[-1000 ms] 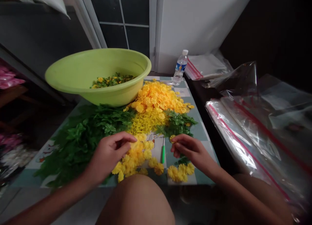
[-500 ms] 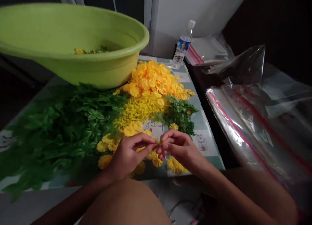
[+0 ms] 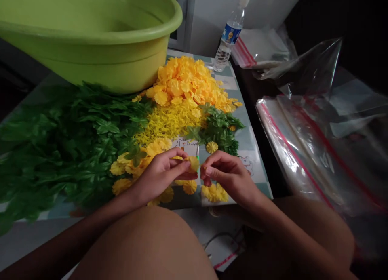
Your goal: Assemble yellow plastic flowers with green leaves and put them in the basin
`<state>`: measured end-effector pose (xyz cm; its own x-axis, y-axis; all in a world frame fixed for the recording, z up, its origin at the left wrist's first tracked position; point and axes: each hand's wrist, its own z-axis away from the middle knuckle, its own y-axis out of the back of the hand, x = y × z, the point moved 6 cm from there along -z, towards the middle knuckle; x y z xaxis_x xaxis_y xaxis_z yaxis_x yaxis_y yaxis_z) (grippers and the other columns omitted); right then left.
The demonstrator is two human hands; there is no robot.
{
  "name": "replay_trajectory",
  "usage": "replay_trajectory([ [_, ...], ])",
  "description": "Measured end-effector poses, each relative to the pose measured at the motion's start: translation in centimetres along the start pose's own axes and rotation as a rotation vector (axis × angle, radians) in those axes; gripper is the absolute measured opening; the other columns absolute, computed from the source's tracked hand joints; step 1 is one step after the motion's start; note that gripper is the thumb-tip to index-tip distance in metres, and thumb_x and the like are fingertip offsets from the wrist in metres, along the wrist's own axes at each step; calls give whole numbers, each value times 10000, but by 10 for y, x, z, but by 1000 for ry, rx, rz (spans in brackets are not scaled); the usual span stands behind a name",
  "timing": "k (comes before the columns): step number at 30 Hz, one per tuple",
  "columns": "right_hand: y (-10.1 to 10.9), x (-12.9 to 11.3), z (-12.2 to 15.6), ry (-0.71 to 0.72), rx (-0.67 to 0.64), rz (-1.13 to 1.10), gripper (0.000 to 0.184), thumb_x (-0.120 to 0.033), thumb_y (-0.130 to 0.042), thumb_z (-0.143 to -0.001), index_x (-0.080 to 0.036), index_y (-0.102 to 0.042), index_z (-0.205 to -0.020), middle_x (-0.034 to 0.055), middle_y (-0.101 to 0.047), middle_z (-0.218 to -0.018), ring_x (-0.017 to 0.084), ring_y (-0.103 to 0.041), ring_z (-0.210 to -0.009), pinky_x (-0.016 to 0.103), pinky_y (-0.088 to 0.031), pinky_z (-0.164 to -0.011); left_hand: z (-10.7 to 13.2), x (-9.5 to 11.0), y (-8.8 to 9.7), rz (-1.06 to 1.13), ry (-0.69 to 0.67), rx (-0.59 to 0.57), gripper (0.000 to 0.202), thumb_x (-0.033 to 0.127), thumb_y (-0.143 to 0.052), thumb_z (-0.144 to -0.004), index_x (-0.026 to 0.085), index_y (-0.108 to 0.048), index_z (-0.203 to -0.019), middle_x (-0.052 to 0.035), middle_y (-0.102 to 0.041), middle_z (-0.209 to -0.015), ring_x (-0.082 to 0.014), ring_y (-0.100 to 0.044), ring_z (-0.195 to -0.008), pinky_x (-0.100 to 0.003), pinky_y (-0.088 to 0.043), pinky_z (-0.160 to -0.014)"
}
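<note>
My left hand (image 3: 165, 170) pinches a yellow fabric flower petal (image 3: 193, 164) between thumb and fingertips. Just to its right, my right hand (image 3: 228, 173) is closed in a pinch on a tiny yellow piece (image 3: 205, 168), mostly hidden by the fingers. A small gap separates the two hands. Beneath and around them lie loose yellow flowers (image 3: 214, 192) on the checked tablecloth (image 3: 257, 173). Beyond the hands is a heap of thin yellow pieces (image 3: 169, 121), with a bigger mound of orange-yellow petals (image 3: 189, 84) behind it.
Green artificial leaves (image 3: 60, 138) cover the table's left side; a smaller leaf cluster (image 3: 222, 128) sits right of centre. A large green basin (image 3: 121, 66) stands at the back left. A water bottle (image 3: 228, 37) is at the back, and clear plastic bags (image 3: 291, 146) lie to the right.
My hands were nearly touching over a small yellow piece; they have moved slightly apart, and the petal now shows at my left fingertips. The view has tilted down, with less of the basin's inside visible.
</note>
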<state>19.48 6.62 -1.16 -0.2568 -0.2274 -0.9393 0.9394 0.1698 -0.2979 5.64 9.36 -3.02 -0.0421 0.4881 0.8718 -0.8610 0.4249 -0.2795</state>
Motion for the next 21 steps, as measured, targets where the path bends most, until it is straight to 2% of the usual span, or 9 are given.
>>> replay_trajectory([
  [3, 5, 0, 1, -10, 39, 7, 112, -270, -713, -770, -193, -631, -772, -26, -621, -661, 86, -587, -579, 231, -492, -578, -2, -1, -4, 12, 8, 1, 323, 394, -711, -730, 196, -488, -854, 23, -687, -709, -182, -714, -719, -356, -538, -850],
  [8, 2, 1, 2, -47, 28, -40, 173, -207, -763, -699, -193, -622, -799, -34, -606, -687, 81, -589, -584, 229, -507, -584, -1, 2, -1, -109, -89, 61, 264, 382, -683, -743, 187, -556, -868, -9, -704, -785, -178, -701, -770, -294, -544, -787],
  [12, 0, -2, 2, -16, 69, 61, 167, -286, -690, -781, -188, -555, -775, -18, -626, -692, 95, -610, -586, 250, -518, -596, 3, 5, 4, -296, -128, 105, 201, 355, -634, -777, 181, -596, -870, -21, -709, -806, -185, -686, -816, -239, -525, -708],
  [15, -2, -6, 5, 43, 68, 135, 148, -294, -627, -834, -193, -527, -794, -5, -638, -729, 101, -628, -632, 252, -527, -626, 5, 6, 5, -335, -147, 104, 171, 327, -616, -786, 196, -596, -894, -7, -709, -789, -168, -675, -789, -208, -505, -665],
  [21, -5, -7, 9, 107, 58, 370, 68, -233, -598, -854, -200, -609, -912, -1, -652, -757, 110, -647, -657, 244, -530, -634, 6, 12, 1, -355, -186, 76, 108, 281, -617, -770, 201, -605, -842, 8, -672, -706, -152, -643, -695, -207, -495, -639],
])
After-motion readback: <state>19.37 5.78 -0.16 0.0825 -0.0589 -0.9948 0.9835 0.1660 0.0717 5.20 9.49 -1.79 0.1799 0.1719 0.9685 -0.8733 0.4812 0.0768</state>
